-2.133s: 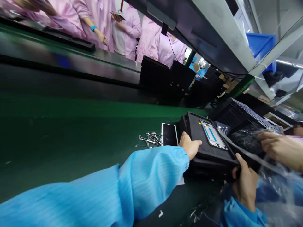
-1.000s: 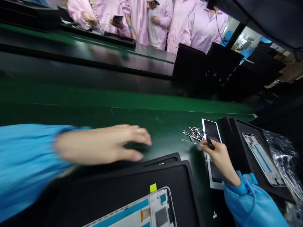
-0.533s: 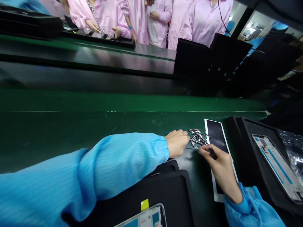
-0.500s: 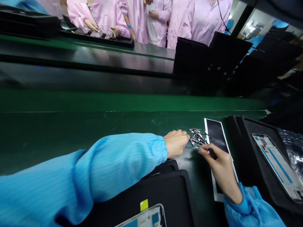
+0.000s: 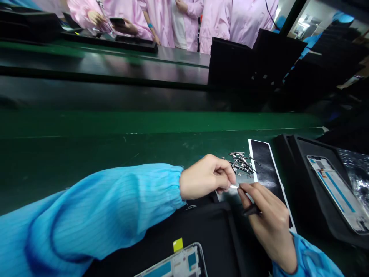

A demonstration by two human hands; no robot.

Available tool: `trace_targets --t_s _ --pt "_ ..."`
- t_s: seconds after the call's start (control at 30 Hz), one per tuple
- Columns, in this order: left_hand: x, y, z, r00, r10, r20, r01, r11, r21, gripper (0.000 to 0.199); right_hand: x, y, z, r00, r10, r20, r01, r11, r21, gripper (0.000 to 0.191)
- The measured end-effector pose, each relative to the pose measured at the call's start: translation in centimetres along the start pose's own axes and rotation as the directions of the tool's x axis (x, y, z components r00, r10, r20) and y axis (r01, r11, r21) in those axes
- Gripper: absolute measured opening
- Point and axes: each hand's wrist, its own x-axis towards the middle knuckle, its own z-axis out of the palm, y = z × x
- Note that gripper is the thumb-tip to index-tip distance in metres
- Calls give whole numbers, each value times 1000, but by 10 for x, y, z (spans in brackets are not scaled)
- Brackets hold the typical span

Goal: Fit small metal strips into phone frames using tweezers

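My left hand [image 5: 209, 175] is closed in a pinch on a small pale strip [image 5: 234, 187]. The fingertips of my right hand [image 5: 269, 215] meet the strip's other end. A dark, pen-like tool [image 5: 251, 210] sits in the curl of my right hand; its tip cannot be made out. Just beyond both hands lies a loose pile of small metal and black parts [image 5: 241, 162], partly on a black sheet with a white border [image 5: 266, 161]. Below my left forearm, a phone frame [image 5: 180, 263] with blue strips and a yellow tab [image 5: 178, 244] rests in a black tray [image 5: 213, 227].
To the right, another phone frame [image 5: 336, 192] lies in a black tray [image 5: 305, 184] beside clear plastic wrap [image 5: 357, 173]. Black panels [image 5: 230, 63] stand at the back. Across the bench [image 5: 86, 154], several people in pink coats [image 5: 123, 15] stand, one holding a dark phone-like device [image 5: 117, 22].
My left hand has drawn back from the pile and turned, now pinching the pale strip. My right hand has moved slightly nearer me, its fingertips meeting it. Across the bench, a person has raised a dark device.
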Motion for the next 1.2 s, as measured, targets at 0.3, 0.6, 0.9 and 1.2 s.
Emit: trace_targets --t_s 0.3,0.6,0.9,1.2 --pt "-30 3 22 864 504 3 -409 698 588 10 -9 -16 -27 857 374 355 -483 823 300 26" --pt "-35 16 35 991 116 63 -131 922 365 18 -28 -27 -38 679 520 519 -731 408 547 20" --pt "-31 21 47 990 -37 136 16 988 153 13 -38 -31 -47 678 560 476 -713 341 613 23" --pt "-31 19 69 997 76 -14 -71 976 205 9 -61 -4 -44 890 390 236 -455 744 489 35"
